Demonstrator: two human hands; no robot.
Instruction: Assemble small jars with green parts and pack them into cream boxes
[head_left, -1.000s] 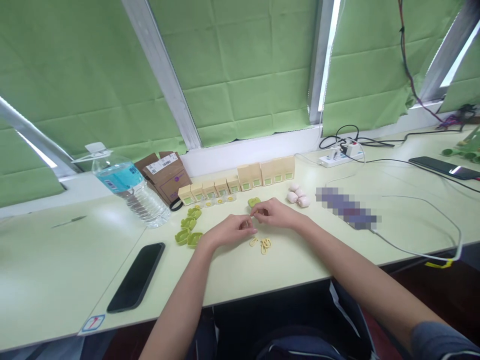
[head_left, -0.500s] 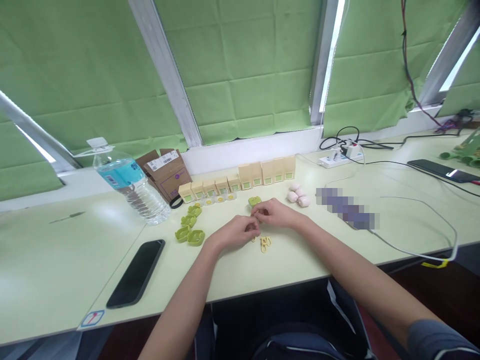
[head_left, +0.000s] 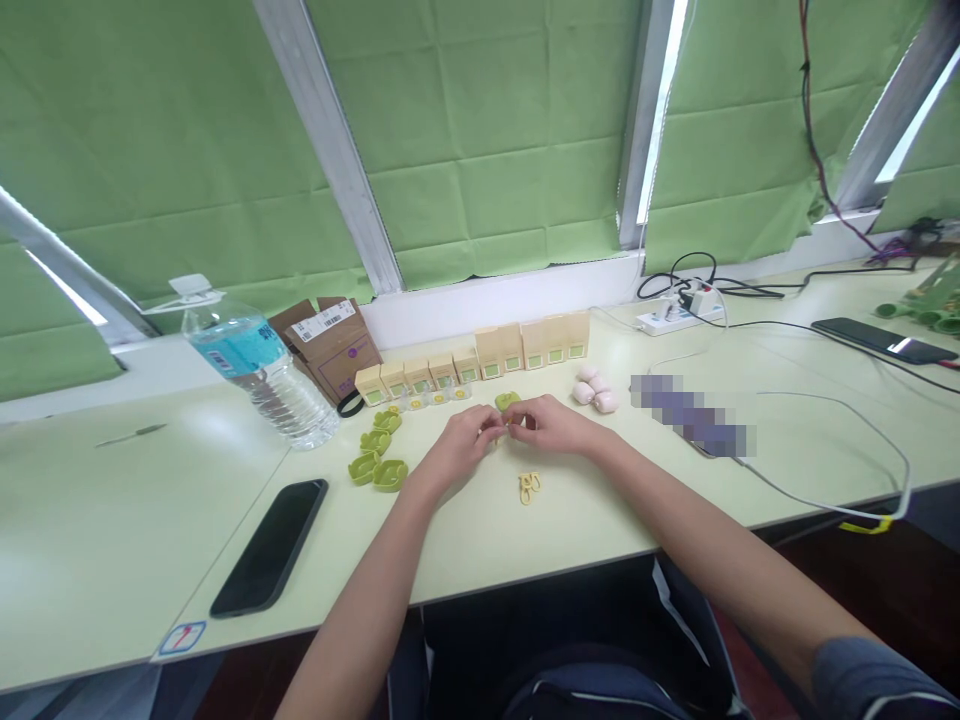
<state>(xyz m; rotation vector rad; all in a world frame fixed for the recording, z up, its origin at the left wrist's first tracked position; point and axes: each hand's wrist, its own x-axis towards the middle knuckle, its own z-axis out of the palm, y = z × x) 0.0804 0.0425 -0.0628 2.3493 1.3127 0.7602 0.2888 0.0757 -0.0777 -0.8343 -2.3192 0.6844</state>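
I see my left hand (head_left: 456,452) and right hand (head_left: 553,425) meeting, fingers narrow, pinching one small yellow piece (head_left: 500,433). It is mostly hidden, just above the table (head_left: 600,500), between the green piece (head_left: 508,401) and the yellow clips (head_left: 529,486).

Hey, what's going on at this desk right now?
A seated person's left hand and right hand meet fingertip to fingertip just in front of a green piece on the desk. What they pinch, if anything, is too small to tell. Some yellow rings lie nearer the person, with more green pieces and a phone to the left.
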